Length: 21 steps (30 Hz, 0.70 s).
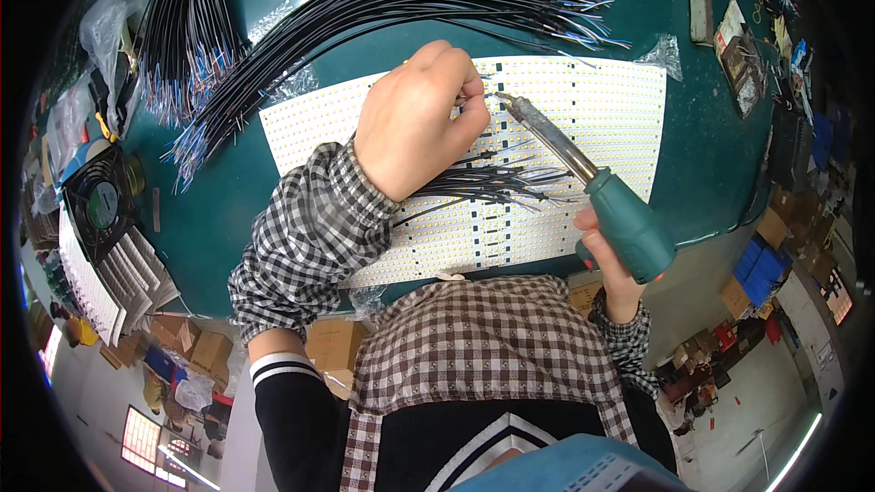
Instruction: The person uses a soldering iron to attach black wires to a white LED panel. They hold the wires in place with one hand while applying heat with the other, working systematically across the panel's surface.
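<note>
My right hand point(612, 260) is wrapped round the green handle of a soldering iron point(631, 226). The iron's metal barrel slants up and left, and its tip meets or nearly meets a white LED board point(620, 128) dotted with rows of small yellow chips. Close to that tip, my left hand point(421, 109) pinches a thin wire, mostly hidden by the fingers, against the board's middle strip. Below the left hand, a small bunch of black wires point(483, 184) with stripped ends lies across the board.
A long bundle of black cables point(401, 0) with blue and white ends arches behind the board; another tied bundle point(187, 18) hangs at the far left. A black fan point(96, 200) and stacked white panels point(137, 282) stand left. A dirty metal block point(740, 64) sits at right on the green table point(706, 164).
</note>
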Motion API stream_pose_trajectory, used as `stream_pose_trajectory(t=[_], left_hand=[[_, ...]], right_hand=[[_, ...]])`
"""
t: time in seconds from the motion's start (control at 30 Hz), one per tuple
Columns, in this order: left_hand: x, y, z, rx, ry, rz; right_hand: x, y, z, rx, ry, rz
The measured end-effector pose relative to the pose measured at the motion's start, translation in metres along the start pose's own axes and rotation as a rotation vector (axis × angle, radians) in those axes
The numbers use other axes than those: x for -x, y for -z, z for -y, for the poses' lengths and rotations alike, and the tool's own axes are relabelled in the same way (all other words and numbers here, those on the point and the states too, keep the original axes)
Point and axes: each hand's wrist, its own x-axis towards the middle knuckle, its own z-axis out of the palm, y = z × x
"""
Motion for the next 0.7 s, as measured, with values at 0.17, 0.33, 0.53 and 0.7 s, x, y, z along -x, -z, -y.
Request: stream_pose_trajectory(t=[0.17,0.33,0.53,0.7], left_hand=[[0.0,0.0,-0.001,0.013,0.017,0.015],[0.0,0.001,-0.001,0.004,0.022,0.022],[0.0,0.001,-0.001,0.0,0.017,0.024],[0.017,0.013,-0.022,-0.147,-0.061,0.124]], right_hand=[[0.0,-0.001,0.003,0.017,0.0,-0.005],[0.004,0.001,-0.006,-0.008,0.021,-0.033],[0.002,0.0,0.001,-0.04,-0.005,-0.029],[-0.004,0.006,0.004,-0.094,0.028,-0.053]])
